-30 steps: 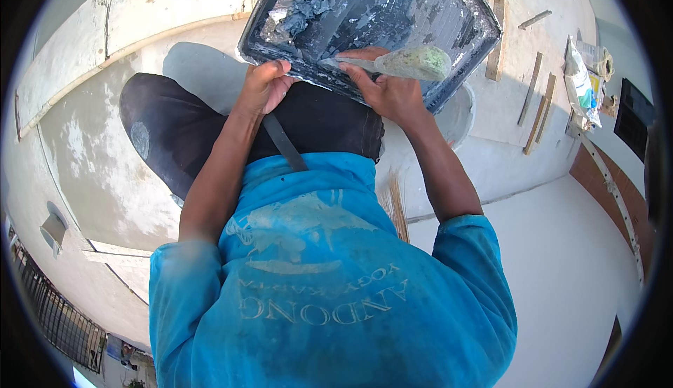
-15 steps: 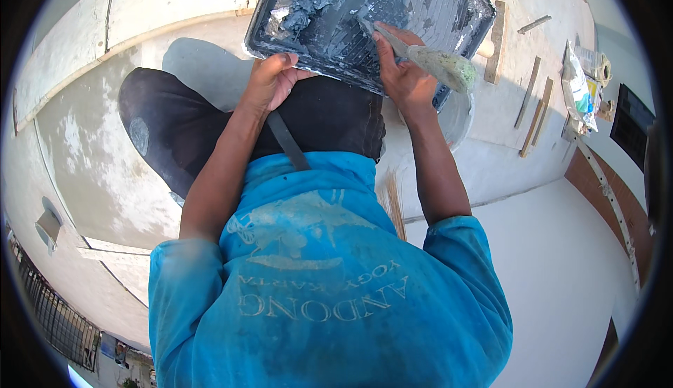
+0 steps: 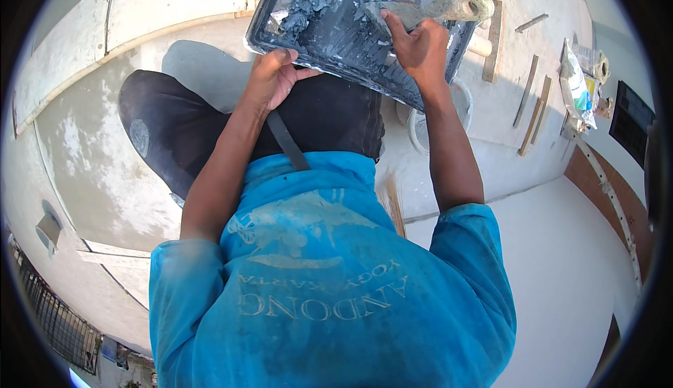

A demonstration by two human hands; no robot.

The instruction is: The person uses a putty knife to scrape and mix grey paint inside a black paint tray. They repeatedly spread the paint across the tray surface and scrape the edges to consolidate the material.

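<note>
A black rectangular paint tray (image 3: 350,41), smeared with grey and white residue, tilts across my lap at the top of the view. My left hand (image 3: 275,79) is closed on its near left edge, thumb on top of the rim. In my right hand (image 3: 424,48) is a scraper (image 3: 459,7) with a worn, crusted handle that points right. Its blade, pointing left, lies against or just over the tray's inner face; exact contact cannot be made out. Scraped grey flakes (image 3: 303,13) are heaped at the tray's left side.
A white bucket (image 3: 464,104) stands beneath the tray's right corner, partly behind my forearm. Wooden strips (image 3: 536,118) and a short board (image 3: 494,48) lie on the floor to the right, near a plastic bag (image 3: 578,83). Straw bristles (image 3: 394,202) show beside my right hip.
My right hand and the scraper have moved up and right over the tray. The handle has swung from pointing down-right to nearly level. My left hand keeps its hold on the tray.
</note>
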